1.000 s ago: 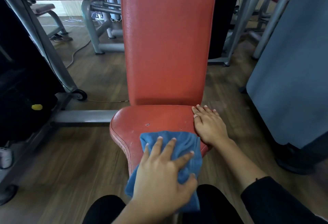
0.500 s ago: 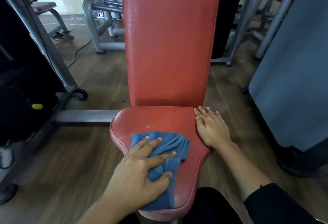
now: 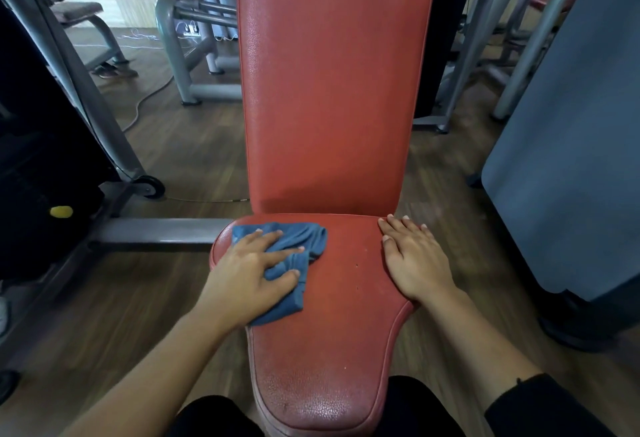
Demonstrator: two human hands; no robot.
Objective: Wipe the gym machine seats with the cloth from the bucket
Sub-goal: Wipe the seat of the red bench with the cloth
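Blue cloth [image 3: 313, 238] under the left hand [image 3: 254, 272] on the red seat [image 3: 332, 332] — both hands flat.
The cloth lies bunched at the seat's back left corner, centre-left of the frame, just below the upright red backrest [image 3: 332, 90]. The left hand presses it down with straight, spread fingers. The right hand [image 3: 414, 262] rests palm-down on the seat's right edge, fingers straight and together — well apart from the cloth. A grey frame bar [image 3: 159, 230] meets the seat from the left over the wooden floor [image 3: 194, 146].
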